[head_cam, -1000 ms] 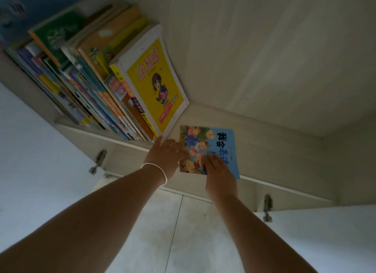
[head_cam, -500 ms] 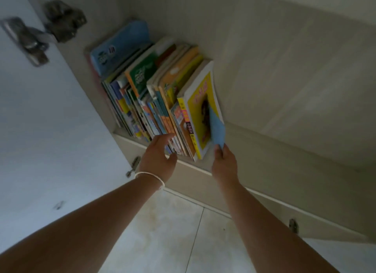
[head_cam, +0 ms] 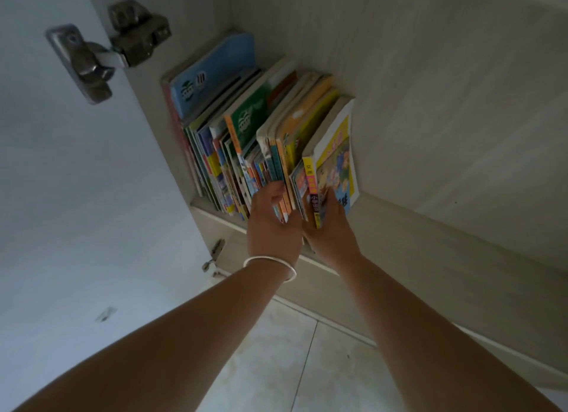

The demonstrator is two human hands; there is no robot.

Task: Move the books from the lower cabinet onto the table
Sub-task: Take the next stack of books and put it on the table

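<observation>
A row of several colourful books point(head_cam: 246, 141) stands upright in the lower cabinet, leaning against its left wall. At the right end are a thick yellow book point(head_cam: 333, 135) and a thin blue picture book point(head_cam: 341, 172) pressed flat against it. My right hand point(head_cam: 330, 227) grips the lower edge of these right-end books, thumb on the spines. My left hand point(head_cam: 272, 227), with a white bangle at the wrist, has its fingers pushed between the spines just left of them, around a small group of thin books.
The white cabinet door point(head_cam: 76, 196) stands open on the left, with a metal hinge point(head_cam: 101, 46) at the top. The cabinet shelf point(head_cam: 445, 242) stretches bare to the right of the books. Pale floor tiles point(head_cam: 292, 365) lie below.
The blue picture book went from lying flat on the shelf to standing against the yellow book. Both hands closed in on the right end of the row, and the view swung left.
</observation>
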